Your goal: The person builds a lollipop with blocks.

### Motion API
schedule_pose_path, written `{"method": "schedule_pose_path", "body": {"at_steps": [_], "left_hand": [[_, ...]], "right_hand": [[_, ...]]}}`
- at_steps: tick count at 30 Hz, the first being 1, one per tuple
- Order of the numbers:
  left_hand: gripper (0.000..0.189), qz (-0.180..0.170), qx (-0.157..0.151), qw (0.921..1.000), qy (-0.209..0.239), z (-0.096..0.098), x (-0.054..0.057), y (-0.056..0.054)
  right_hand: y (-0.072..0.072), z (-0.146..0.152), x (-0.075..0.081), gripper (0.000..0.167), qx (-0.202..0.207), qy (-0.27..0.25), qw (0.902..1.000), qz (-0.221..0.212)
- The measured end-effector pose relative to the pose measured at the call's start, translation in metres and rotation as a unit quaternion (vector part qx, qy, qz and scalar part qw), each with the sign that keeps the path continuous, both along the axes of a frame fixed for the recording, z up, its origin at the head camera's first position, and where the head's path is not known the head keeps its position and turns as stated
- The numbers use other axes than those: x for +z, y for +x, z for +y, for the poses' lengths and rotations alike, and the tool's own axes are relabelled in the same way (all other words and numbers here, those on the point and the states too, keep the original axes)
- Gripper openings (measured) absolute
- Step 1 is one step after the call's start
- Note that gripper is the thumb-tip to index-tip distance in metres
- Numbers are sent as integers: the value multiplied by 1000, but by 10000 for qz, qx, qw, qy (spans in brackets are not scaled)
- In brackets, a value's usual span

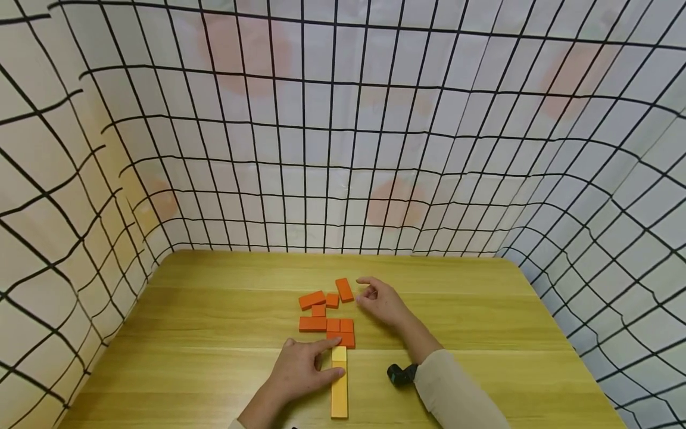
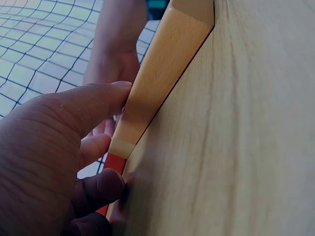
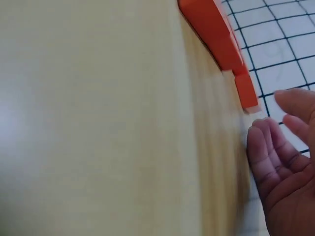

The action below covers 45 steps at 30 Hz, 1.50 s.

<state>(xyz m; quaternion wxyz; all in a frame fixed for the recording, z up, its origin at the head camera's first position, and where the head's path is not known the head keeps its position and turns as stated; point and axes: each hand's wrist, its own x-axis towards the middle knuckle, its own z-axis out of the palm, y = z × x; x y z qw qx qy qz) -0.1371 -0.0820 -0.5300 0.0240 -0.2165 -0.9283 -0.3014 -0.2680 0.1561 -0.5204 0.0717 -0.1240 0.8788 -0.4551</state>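
The left hand [image 1: 300,368], its thumb and index finger spread wide, rested its thumb on a long yellow rectangular block [image 1: 339,398] and its index fingertip at a flat orange rectangular block [image 1: 349,341]. A short pale-yellow block [image 1: 339,354] lay between those two, in line on the wood-grained tabletop [image 1: 214,357]. The right hand [image 1: 384,307], fingers parted and holding nothing, was just beside a tilted orange rectangular block [image 1: 345,289] farther back.
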Motion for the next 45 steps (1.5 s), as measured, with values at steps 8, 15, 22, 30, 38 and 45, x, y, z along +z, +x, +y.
{"method": "schedule_pose_path", "body": {"at_steps": [8, 15, 22, 30, 38, 45], "left_hand": [[59, -139, 10, 9998, -110, -1, 0, -1], [59, -146, -27, 9999, -12, -1, 2, 0], [60, -148, -26, 9999, 24, -1, 1, -1], [59, -97, -16, 9999, 30, 0, 0, 0], [60, -115, 6, 9999, -19, -1, 1, -1], [60, -65, 8, 10000, -42, -1, -1, -1]], "right_hand": [[-32, -3, 8, 70, 889, -34, 9920, -898], [-42, -3, 20, 82, 1436, 405, 9781, -1452], [-46, -9, 20, 79, 1469, 809, 9748, -1474], [-46, -9, 17, 70, 1311, 968, 9787, -1245], [-44, -8, 15, 67, 1283, 944, 9809, -1114], [-39, -6, 14, 67, 1197, 786, 9839, -1066]]}}
